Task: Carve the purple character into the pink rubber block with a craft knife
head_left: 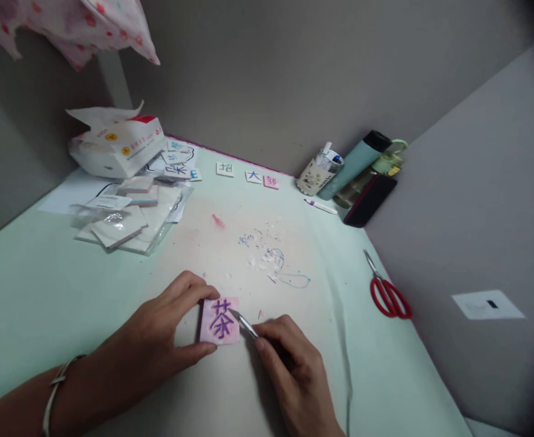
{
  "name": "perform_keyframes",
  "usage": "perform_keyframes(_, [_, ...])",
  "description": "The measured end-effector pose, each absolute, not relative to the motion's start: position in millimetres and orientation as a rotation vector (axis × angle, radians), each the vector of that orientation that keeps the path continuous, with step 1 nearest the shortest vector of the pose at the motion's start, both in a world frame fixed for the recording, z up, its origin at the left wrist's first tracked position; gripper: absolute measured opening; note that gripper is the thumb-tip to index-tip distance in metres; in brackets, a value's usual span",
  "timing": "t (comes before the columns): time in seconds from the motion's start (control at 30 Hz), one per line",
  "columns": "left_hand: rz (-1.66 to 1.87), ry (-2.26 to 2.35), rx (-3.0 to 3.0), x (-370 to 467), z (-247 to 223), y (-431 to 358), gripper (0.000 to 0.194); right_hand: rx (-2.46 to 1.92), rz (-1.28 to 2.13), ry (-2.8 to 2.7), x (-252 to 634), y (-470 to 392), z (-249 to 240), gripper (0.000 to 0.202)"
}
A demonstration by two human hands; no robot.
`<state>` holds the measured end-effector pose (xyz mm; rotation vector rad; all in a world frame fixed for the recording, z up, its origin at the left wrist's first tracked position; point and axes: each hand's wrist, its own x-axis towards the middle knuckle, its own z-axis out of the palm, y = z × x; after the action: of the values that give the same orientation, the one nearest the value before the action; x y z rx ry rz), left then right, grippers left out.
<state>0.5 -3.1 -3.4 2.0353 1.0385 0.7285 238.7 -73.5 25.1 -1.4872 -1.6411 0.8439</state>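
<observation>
A small pink square block point(233, 335) bearing a purple character lies on the table in front of me. My left hand point(171, 321) grips it from the left, index finger at its top edge and thumb at its bottom edge. My right hand point(289, 358) holds a silver craft knife point(247, 326) like a pen. The knife's tip touches or hovers just over the right side of the character; I cannot tell which. Beyond the block, pale shavings point(267, 258) are scattered near blue pen marks.
Several small character tiles point(225, 170) line the back. Bagged blocks point(121, 224) and a tissue pack point(121, 145) sit at left. A pen cup point(315, 177), teal bottle point(358, 161), marker point(320, 207), dark upright object point(371, 200) and red-handled scissors point(388, 296) are at right, beside the partition wall.
</observation>
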Motion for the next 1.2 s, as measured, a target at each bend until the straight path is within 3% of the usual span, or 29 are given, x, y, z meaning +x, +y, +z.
perform_keyframes(0.2, [0.752, 0.941, 1.510, 6, 3, -7, 0.039, -1.491, 0.912, -1.553, 241, -76, 27, 0.017])
perform_keyframes(0.6, [0.549, 0.790, 0.890, 5, 29, 0, 0.056, -1.481, 0.995, -1.347, 239, -79, 33, 0.016])
perform_keyframes(0.97, [0.718, 0.998, 1.368, 10, 12, -12, 0.040, -1.442, 1.426, -1.071, 239, -73, 34, 0.034])
perform_keyframes(1.2, [0.940, 0.884, 1.771, 4, 1, -9, 0.040, -1.469, 1.327, -1.091, 232, -54, 57, 0.031])
